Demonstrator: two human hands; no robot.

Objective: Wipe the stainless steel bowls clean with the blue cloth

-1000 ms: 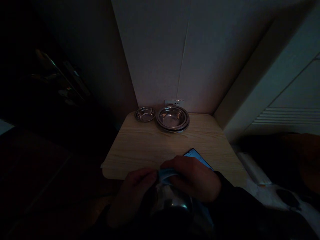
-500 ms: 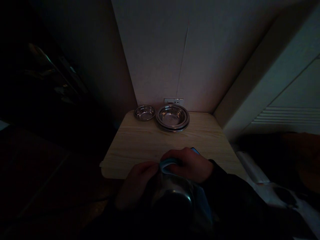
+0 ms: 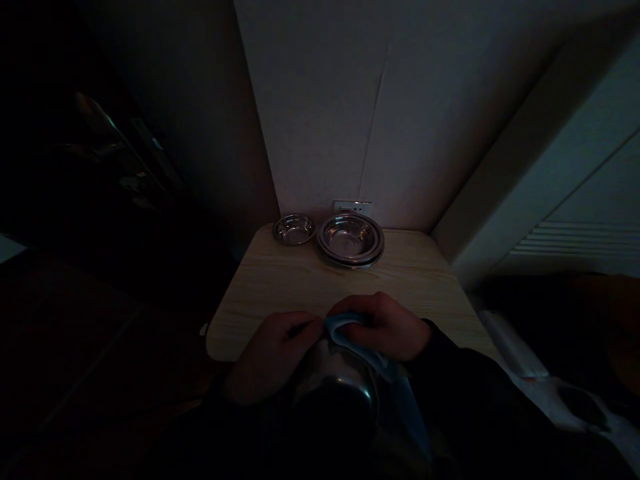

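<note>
The room is very dim. My left hand (image 3: 273, 353) is curled round the left rim of a shiny steel bowl (image 3: 335, 387) held close to my body, over the near edge of a light wooden table (image 3: 280, 280). My right hand (image 3: 387, 327) is closed on a light blue cloth (image 3: 350, 330), pressed against the bowl's far rim; the cloth trails down the bowl's right side. The lower part of the bowl is lost in shadow.
At the back of the table stand a small steel bowl (image 3: 294, 229) and a larger steel bowl (image 3: 351, 237), side by side below a wall socket (image 3: 353, 207). Dark shapes fill the left. A white unit and pale bedding lie to the right.
My right hand with the cloth has slid left and a little away from me along the bowl's rim, covering the blue-lit flat object seen on the table earlier. The left hand keeps its hold.
</note>
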